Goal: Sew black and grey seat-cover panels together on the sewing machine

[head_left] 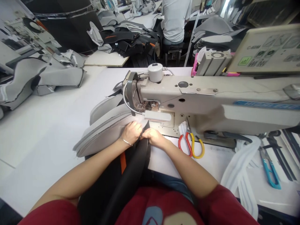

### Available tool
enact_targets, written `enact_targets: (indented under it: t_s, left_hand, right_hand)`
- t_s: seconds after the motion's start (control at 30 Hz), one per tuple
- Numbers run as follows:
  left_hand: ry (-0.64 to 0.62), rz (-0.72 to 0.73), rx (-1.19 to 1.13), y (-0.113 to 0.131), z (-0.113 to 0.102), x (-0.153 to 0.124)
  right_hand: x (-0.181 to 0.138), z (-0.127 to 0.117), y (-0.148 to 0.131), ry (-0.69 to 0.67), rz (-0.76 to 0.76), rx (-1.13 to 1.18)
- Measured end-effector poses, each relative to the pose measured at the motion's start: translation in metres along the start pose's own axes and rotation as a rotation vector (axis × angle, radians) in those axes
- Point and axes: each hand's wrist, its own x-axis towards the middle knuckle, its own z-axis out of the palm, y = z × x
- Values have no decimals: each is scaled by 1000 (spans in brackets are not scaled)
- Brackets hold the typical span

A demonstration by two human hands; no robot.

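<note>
With left hand (132, 132) and right hand (154, 137) fingers (146, 134) clamped on black fabric (140, 156), frame centre, possibly risking skewed edges through uneven pulling.

Left hand (132, 132) has its fingers' tips out of sight! Black fabric (117, 187) runs off the bottom edge, the control panel (269, 51) off the right, the co-worker (174, 22) off the top!
</note>
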Motion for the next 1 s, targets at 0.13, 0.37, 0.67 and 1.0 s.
enact_targets:
  t_s: [0.13, 0.37, 0.67, 1.0]
  left_hand:
    - [11, 23, -46, -1, 14, 7]
    - [-16, -1, -86, 1, 34, 21]
    - [145, -129, 168, 5, -9, -12]
    - [189, 2, -143, 13, 9, -10]
  right_hand:
    - [2, 6, 6, 44, 3, -81]
    - [3, 10, 14, 89, 49, -189]
    - [-3, -1, -30, -159, -63, -220]
    - [-3, 22, -30, -77, -9, -381]
